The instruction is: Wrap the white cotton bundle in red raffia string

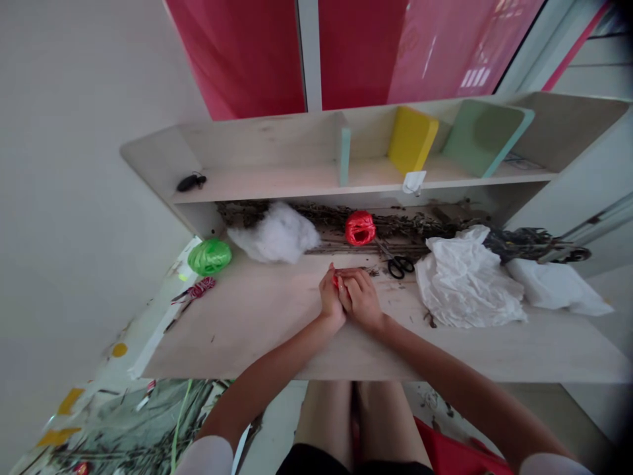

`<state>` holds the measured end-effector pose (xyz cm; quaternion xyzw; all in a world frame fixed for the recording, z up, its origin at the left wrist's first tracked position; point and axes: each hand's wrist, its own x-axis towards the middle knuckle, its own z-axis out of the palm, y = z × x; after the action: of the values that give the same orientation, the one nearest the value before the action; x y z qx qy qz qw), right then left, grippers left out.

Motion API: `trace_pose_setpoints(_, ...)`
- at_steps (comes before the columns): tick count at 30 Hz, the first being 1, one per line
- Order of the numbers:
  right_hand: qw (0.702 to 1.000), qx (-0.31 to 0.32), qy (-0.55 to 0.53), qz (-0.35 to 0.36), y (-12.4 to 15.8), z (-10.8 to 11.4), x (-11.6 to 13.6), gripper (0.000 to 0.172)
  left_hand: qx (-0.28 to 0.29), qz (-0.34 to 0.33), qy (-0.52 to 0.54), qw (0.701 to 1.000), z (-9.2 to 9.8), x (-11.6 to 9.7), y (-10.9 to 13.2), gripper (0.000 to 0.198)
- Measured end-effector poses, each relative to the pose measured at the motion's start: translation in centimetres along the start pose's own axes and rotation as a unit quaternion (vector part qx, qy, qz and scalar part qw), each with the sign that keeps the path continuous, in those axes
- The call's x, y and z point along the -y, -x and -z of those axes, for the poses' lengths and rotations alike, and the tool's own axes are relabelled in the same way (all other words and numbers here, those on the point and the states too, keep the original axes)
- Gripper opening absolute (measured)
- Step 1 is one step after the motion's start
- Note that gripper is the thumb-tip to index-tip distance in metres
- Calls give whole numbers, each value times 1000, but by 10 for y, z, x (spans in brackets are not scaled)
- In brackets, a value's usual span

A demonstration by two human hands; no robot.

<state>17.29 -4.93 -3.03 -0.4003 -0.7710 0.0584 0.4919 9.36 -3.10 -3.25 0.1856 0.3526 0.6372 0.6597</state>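
Note:
Over the middle of the desk my left hand and my right hand are pressed together. Between their fingers shows a small bit of shiny red material, mostly hidden; its kind I cannot make out. Both hands are closed around it. Just beyond them lies a ball of red plastic twine. A pair of black-handled scissors rests to the right of that ball. Fluffy white stuffing sits to the left, past my left hand.
A green twine ball and a red-and-white cord bundle lie at the left. Crumpled white plastic bags stand at the right. Dried stems run along the back under a shelf with yellow and green dividers.

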Motion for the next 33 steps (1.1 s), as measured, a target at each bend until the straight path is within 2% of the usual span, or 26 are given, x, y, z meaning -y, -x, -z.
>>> trace_pose_setpoints(5,999,27,24,-4,-2,5,-2,29,-11,32,13,999,-6,-4,2,37)
trace_pose_setpoints(8,1000,14,-16,7,-4,11,-2,50,-27,22,-21,999,-9,-17,0,29)
trace_pose_setpoints(10,999,-15,-48,9,-6,15,-3,61,-21,31,-30,999,-9,-26,-4,32)
trace_pose_setpoints(13,998,-32,-53,-32,-6,18,-5,60,-14,0,-46,999,-5,-36,-8,36)
trace_pose_setpoints(18,994,62,-73,-61,-4,16,-6,64,-23,-116,-91,989,1,-37,-10,31)
trace_pose_setpoints(20,992,76,-85,-53,-3,14,-8,65,-8,-106,-84,991,2,-38,-11,37)
trace_pose_setpoints(25,993,67,-93,-9,2,7,-20,69,20,-53,-69,996,2,-46,-13,49)
trace_pose_setpoints(31,992,78,-94,25,4,5,-28,67,-9,-43,-70,997,6,-44,-15,40)
trace_pose_setpoints(33,993,76,-91,28,4,6,-26,66,-1,-38,-74,997,6,-43,-16,36)
